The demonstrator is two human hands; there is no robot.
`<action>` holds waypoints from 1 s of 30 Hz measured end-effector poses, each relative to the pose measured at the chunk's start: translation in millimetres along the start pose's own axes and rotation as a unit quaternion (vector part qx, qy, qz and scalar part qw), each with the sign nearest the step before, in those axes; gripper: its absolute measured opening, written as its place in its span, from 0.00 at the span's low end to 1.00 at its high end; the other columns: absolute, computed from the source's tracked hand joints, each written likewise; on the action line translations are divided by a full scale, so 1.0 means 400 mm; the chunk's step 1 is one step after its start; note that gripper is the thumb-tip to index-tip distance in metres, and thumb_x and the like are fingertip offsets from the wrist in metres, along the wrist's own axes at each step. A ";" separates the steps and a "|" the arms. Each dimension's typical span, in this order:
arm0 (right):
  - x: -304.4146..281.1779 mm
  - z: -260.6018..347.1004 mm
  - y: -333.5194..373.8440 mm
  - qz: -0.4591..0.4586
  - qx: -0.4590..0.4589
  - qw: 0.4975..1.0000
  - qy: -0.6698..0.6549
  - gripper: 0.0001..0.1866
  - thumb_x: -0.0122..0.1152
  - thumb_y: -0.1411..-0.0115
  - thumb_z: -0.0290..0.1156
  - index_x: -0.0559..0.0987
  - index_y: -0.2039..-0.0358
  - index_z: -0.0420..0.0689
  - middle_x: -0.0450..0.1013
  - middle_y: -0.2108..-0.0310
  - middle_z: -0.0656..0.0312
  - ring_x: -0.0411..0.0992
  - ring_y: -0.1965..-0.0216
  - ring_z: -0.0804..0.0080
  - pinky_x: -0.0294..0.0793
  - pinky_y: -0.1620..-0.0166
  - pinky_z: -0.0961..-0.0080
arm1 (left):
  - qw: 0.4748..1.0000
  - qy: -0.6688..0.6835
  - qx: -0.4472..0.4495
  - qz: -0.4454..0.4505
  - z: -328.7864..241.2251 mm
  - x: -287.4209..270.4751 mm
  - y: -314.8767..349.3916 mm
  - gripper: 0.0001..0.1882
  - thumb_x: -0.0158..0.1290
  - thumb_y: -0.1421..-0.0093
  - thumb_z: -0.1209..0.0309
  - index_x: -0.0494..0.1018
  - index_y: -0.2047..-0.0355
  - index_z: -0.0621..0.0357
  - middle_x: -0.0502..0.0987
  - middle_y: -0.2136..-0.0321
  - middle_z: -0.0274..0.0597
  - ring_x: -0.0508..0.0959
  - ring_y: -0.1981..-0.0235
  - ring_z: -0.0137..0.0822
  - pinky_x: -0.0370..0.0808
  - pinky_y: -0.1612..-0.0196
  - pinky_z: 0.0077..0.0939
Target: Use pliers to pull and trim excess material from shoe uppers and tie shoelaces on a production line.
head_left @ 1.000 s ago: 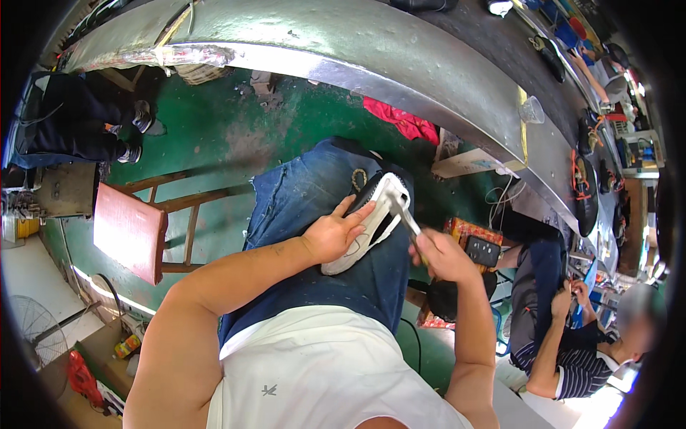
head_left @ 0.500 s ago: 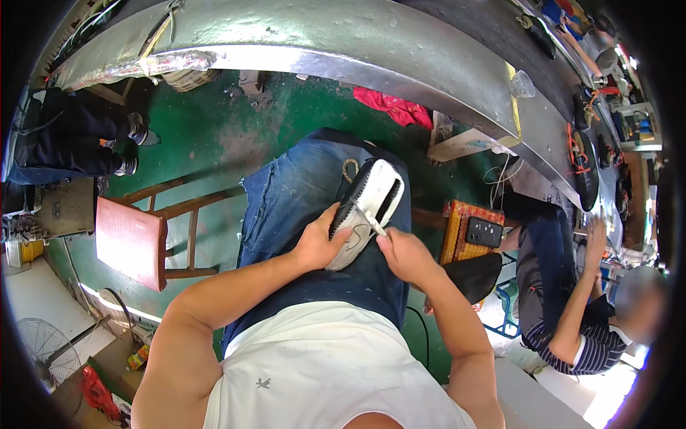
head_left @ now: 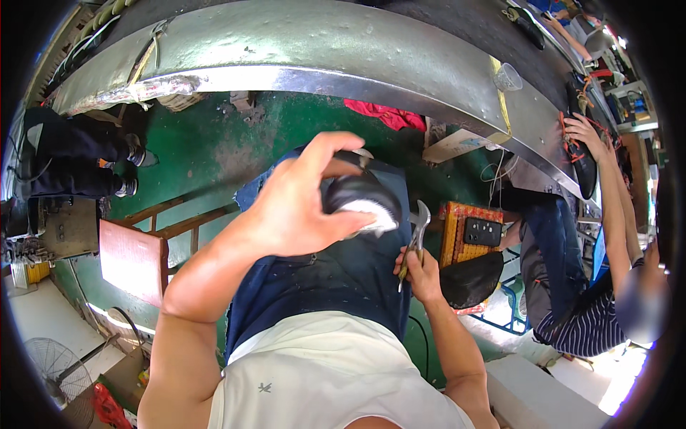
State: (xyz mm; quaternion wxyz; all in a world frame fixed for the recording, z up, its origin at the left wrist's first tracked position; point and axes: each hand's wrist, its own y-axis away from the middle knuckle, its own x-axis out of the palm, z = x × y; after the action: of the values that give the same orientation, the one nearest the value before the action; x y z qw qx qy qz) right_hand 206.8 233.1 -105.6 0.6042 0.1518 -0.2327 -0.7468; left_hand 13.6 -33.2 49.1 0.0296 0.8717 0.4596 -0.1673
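Above my lap, my left hand (head_left: 300, 193) is raised and grips a shoe (head_left: 357, 193) with its fingers wrapped round it. The shoe's dark, rounded end and a white edge face up, and my hand hides much of the rest. Closer to my right thigh, my right hand (head_left: 420, 270) holds a pair of pliers (head_left: 416, 239) by yellowish handles, its curved metal head pointing up and away from me. The pliers are apart from the shoe. Beneath both hands are my blue work trousers (head_left: 300, 282).
A long metal bench (head_left: 300, 46) crosses ahead. At left stand a wooden stool (head_left: 133, 261) and a person's legs (head_left: 78, 154). At right a phone (head_left: 483, 232) lies on a woven seat, beside a seated co-worker (head_left: 582, 318) whose hands reach a dark shoe with orange laces (head_left: 582, 161).
My left hand has lifted the shoe up from my lap and turned it. My right hand has drawn the pliers away from the shoe, to the right. The co-worker's arms have reached farther forward.
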 end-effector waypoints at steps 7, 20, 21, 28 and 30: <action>-0.009 0.087 0.042 0.087 -0.010 0.974 0.208 0.18 0.57 0.34 0.29 0.73 0.46 0.37 0.76 0.62 0.57 0.76 0.63 0.70 0.75 0.58 0.72 | 0.914 0.196 -0.355 0.019 0.359 0.225 -0.063 0.34 0.41 0.27 0.45 0.75 0.47 0.69 0.80 0.49 0.50 0.79 0.48 0.39 0.73 0.44 0.34; 0.036 0.247 0.000 0.184 -0.132 0.840 0.493 0.25 0.57 0.35 0.33 0.71 0.42 0.33 0.75 0.55 0.37 0.75 0.52 0.40 0.72 0.49 0.52 | 0.921 0.300 -0.246 0.026 0.493 0.307 0.104 0.30 0.28 0.22 0.54 0.58 0.31 0.64 0.69 0.37 0.48 0.69 0.37 0.37 0.63 0.32 0.32; 0.047 0.272 -0.005 0.232 -0.035 0.843 0.484 0.23 0.57 0.35 0.33 0.72 0.43 0.33 0.76 0.58 0.38 0.76 0.55 0.41 0.74 0.51 0.53 | 0.920 0.300 -0.251 0.022 0.490 0.304 0.108 0.30 0.27 0.22 0.54 0.58 0.31 0.64 0.69 0.37 0.48 0.69 0.37 0.37 0.63 0.32 0.32; 0.162 0.251 -0.030 0.069 -0.254 0.918 0.298 0.13 0.59 0.34 0.37 0.78 0.57 0.40 0.76 0.71 0.48 0.74 0.69 0.47 0.74 0.62 0.62 | 0.921 0.270 -0.278 0.032 0.422 0.316 0.087 0.32 0.31 0.23 0.50 0.62 0.32 0.61 0.69 0.38 0.49 0.69 0.38 0.37 0.65 0.34 0.32; 0.151 0.303 -0.016 0.145 -0.198 0.911 0.332 0.14 0.60 0.34 0.37 0.78 0.56 0.39 0.76 0.71 0.49 0.76 0.69 0.51 0.75 0.62 0.63 | 0.907 0.283 -0.312 0.024 0.424 0.295 0.101 0.31 0.31 0.22 0.50 0.62 0.32 0.60 0.70 0.38 0.48 0.70 0.39 0.37 0.66 0.35 0.32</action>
State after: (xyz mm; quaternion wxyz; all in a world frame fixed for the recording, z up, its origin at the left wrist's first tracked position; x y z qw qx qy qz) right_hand 126.5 195.4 -3.0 0.7657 0.2325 0.1144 -0.5887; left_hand 63.0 2.1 -152.5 0.1723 0.8396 0.4561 0.2394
